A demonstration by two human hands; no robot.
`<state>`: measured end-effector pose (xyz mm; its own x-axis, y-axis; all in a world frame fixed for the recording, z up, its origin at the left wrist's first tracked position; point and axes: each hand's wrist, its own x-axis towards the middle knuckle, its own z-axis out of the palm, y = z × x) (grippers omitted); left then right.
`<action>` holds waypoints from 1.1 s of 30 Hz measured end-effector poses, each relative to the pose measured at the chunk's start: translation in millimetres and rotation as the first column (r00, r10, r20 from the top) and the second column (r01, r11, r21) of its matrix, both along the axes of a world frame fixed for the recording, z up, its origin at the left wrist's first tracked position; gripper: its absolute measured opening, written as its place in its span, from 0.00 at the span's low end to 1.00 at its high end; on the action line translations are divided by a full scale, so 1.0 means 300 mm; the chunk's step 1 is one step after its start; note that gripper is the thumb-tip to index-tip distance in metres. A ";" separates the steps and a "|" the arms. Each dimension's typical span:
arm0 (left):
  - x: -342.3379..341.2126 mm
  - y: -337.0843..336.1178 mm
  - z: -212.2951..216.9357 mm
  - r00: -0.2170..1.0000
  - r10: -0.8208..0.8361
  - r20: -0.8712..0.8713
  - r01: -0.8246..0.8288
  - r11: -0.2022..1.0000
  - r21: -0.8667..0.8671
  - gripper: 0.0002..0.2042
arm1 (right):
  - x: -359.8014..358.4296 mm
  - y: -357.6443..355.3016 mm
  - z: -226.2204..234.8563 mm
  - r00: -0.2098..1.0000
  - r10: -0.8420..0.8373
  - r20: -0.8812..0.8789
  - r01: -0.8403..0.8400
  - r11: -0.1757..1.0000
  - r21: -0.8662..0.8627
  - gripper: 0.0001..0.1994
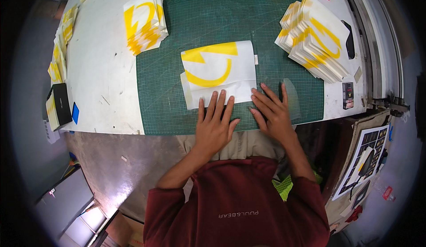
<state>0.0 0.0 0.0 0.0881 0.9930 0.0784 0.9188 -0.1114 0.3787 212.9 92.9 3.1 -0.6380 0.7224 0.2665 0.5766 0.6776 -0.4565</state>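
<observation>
White paper-like sheet with bold yellow print: lies flat near the middle of the green gridded cutting mat; a paler strip shows along its left edge and a small white tab at its right.
Left hand: palm down, fingers parted, gripping nothing; the fingertips rest on the sheet near its lower edge, the thumb off it.
Right hand: palm down, fingers spread, gripping nothing; one fingertip is at the sheet's lower right corner, though I cannot tell whether it presses there.
Clear, curved, plastic-like piece: on the mat, just beside the right hand's outer fingers.
Left stack of white-and-yellow pieces: fanned out, partly over the mat's upper left corner.
Right stack of white-and-yellow pieces: thicker, slanting across the mat's right edge.
White tabletop: under the mat; near its left edge a black box stands beside a flat blue piece.
Small dark box: on the tabletop, right of the mat.
</observation>
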 end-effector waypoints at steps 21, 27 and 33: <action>0.027 -0.023 0.015 1.000 0.017 0.017 -0.016 0.998 -0.066 0.46 | -0.008 0.013 0.021 1.000 -0.001 -0.019 0.000 0.999 -0.049 0.17; 0.022 -0.022 0.029 1.000 0.000 0.010 0.000 0.999 -0.034 0.43 | -0.002 0.016 0.011 0.996 -0.040 -0.081 0.032 0.996 -0.088 0.17; 0.062 0.025 0.026 0.999 -0.007 -0.031 0.005 0.998 -0.058 0.39 | 0.012 0.023 0.020 0.989 -0.037 -0.141 0.013 0.985 -0.169 0.17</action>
